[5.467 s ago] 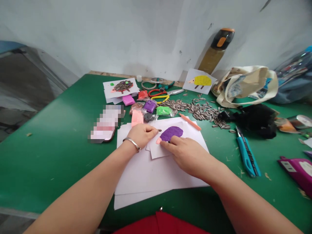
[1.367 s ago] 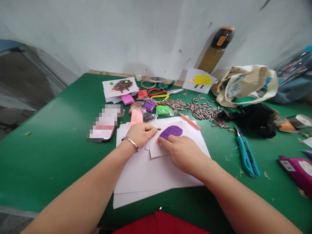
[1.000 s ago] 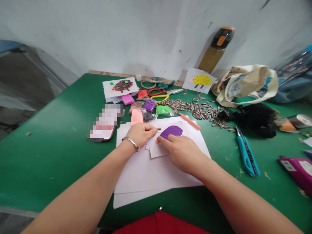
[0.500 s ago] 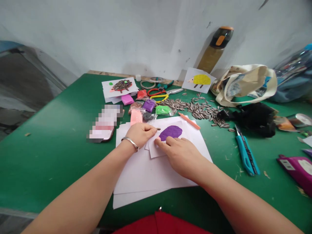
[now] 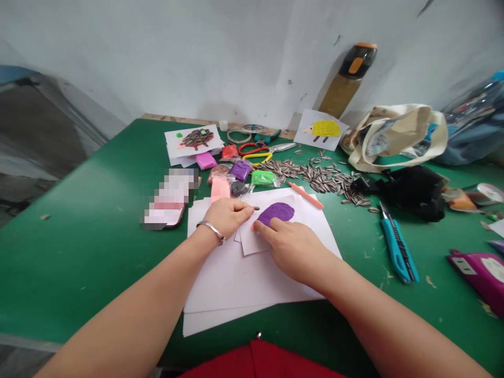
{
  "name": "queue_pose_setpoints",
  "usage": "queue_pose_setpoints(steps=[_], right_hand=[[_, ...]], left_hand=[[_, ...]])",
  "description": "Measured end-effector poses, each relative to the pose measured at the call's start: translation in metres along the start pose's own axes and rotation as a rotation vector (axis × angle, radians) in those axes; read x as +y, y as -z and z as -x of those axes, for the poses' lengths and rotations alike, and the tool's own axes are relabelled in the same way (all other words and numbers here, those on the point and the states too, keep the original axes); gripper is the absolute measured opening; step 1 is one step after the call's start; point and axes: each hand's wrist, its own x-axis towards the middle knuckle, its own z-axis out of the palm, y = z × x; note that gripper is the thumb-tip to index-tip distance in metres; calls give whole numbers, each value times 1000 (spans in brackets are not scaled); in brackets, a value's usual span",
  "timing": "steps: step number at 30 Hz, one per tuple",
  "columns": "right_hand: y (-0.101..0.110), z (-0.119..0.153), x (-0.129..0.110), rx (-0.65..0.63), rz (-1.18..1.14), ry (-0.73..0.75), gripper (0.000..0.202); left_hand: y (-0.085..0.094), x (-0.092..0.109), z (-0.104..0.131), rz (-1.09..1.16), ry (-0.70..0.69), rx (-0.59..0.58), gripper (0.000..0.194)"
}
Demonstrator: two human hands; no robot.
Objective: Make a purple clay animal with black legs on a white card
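An oval of purple clay (image 5: 277,212) lies flat on a small sheet of white paper (image 5: 252,242). At its lower left end is a bit of pink clay (image 5: 253,227), partly covered by a finger. My right hand (image 5: 293,249) stretches its index finger onto that pink end, holding nothing, with the other fingers loosely bent over the paper. Just left of the oval, my left hand (image 5: 226,218) pinches a small dark brown piece (image 5: 256,208) between thumb and index finger. Larger white sheets (image 5: 236,283) lie under both hands.
Behind the paper are clay packets (image 5: 240,169), scissors (image 5: 258,153) and scattered sunflower seeds (image 5: 325,178). A phone (image 5: 169,202) lies left; a teal utility knife (image 5: 398,249) lies right with its blade showing. Two hedgehog pictures (image 5: 197,139) and a bottle (image 5: 346,81) stand farther back.
My right index finger has shifted slightly at the pink end, and more of the pink shows below it. My left hand stays in place with the brown piece.
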Motion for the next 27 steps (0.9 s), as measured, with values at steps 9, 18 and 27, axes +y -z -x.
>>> queue_pose_setpoints(steps=[9,18,27], right_hand=[[5,-4,-1,-7,-30,-12,46],[5,5,9,-5,-98,-87,57],[7,6,5,16,-61,-7,56]], left_hand=[[0,0,-1,39,4,-18,29],[0,0,0,-5,7,-4,32],[0,2,0,16,28,-15,30]])
